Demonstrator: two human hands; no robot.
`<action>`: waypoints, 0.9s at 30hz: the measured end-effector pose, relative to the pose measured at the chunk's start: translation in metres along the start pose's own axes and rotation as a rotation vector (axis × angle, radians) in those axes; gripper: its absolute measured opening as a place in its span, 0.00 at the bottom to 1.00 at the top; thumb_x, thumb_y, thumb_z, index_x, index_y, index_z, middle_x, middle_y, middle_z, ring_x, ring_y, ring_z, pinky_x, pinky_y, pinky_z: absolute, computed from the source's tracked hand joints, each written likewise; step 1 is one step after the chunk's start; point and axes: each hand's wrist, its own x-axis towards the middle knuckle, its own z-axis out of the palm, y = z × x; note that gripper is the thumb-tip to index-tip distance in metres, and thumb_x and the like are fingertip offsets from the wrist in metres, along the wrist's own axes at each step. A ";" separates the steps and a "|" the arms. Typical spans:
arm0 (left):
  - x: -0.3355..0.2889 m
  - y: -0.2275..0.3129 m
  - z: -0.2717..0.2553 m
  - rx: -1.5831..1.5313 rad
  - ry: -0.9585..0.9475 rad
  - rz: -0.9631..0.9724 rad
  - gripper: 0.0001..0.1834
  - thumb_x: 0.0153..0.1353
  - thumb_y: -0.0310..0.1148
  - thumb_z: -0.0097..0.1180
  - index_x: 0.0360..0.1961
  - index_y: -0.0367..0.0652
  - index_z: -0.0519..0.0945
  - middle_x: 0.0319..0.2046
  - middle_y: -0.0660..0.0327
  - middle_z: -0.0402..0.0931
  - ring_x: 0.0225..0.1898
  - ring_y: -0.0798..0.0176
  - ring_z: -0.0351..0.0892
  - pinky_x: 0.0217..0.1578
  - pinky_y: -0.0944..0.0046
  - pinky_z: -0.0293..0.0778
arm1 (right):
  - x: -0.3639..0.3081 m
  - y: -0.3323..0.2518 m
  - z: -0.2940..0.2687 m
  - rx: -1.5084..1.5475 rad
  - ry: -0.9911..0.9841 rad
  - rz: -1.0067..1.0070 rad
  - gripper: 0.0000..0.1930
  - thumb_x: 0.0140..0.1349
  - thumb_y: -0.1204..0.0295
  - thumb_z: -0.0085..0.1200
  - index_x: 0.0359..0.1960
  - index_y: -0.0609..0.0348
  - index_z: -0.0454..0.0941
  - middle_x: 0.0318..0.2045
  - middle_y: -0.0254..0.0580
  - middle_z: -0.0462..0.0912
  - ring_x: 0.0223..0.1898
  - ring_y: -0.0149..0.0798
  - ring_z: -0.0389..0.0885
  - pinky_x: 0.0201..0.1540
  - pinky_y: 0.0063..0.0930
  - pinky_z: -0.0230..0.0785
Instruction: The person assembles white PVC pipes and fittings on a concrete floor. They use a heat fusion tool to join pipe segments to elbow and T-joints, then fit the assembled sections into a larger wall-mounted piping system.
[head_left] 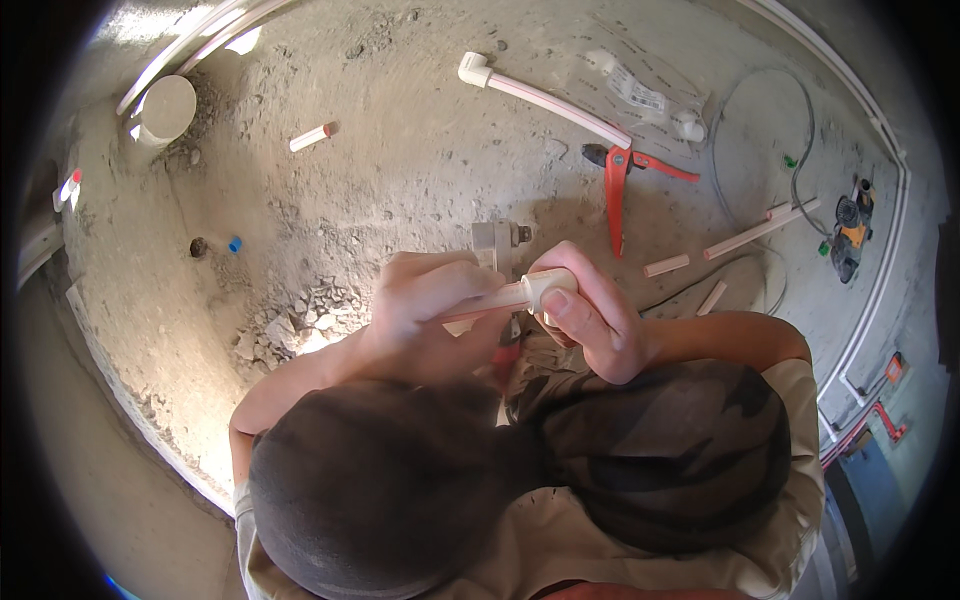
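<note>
In front of my knees, my left hand (pixel 425 300) is closed round a short pale pink-striped plastic pipe (pixel 513 296); motion smears its lower fingers. My right hand (pixel 600 315) grips a white pipe fitting (pixel 546 287), with the thumb pressed on its side. The pipe's end meets the fitting's opening; how deep it sits is hidden. Just beyond and below both hands stands a tool with a grey metal head (pixel 492 236) and a red body (pixel 507 362), which looks like a pipe welding heater. The hands partly cover it.
Ahead lie a long pipe with an elbow (pixel 555 100), a red pipe cutter (pixel 617 195) and a plastic bag with fittings (pixel 640 90). Pipe offcuts (pixel 667 265), a cable (pixel 715 150) and an orange-black power tool (pixel 852 230) are at right. Rubble (pixel 300 315) lies left, a round post (pixel 165 108) far left.
</note>
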 end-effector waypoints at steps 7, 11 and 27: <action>-0.008 0.005 0.001 -0.096 -0.008 -0.181 0.14 0.48 0.16 0.71 0.37 0.34 0.85 0.25 0.58 0.83 0.23 0.67 0.82 0.23 0.68 0.72 | -0.001 0.001 -0.001 -0.151 -0.029 -0.129 0.15 0.82 0.65 0.43 0.57 0.67 0.66 0.38 0.43 0.76 0.36 0.34 0.73 0.42 0.33 0.69; -0.012 0.007 0.001 -0.135 0.003 -0.227 0.12 0.50 0.16 0.70 0.37 0.34 0.86 0.25 0.59 0.83 0.24 0.71 0.81 0.24 0.69 0.72 | 0.000 0.003 0.001 -0.204 -0.034 -0.198 0.15 0.82 0.65 0.43 0.58 0.67 0.65 0.37 0.43 0.76 0.35 0.32 0.73 0.41 0.32 0.69; -0.008 0.009 0.000 -0.052 0.018 -0.098 0.13 0.49 0.14 0.69 0.37 0.35 0.86 0.24 0.58 0.82 0.21 0.67 0.81 0.22 0.68 0.71 | 0.000 0.000 0.004 -0.283 -0.011 -0.232 0.15 0.81 0.67 0.44 0.58 0.67 0.65 0.37 0.43 0.77 0.36 0.34 0.74 0.41 0.33 0.69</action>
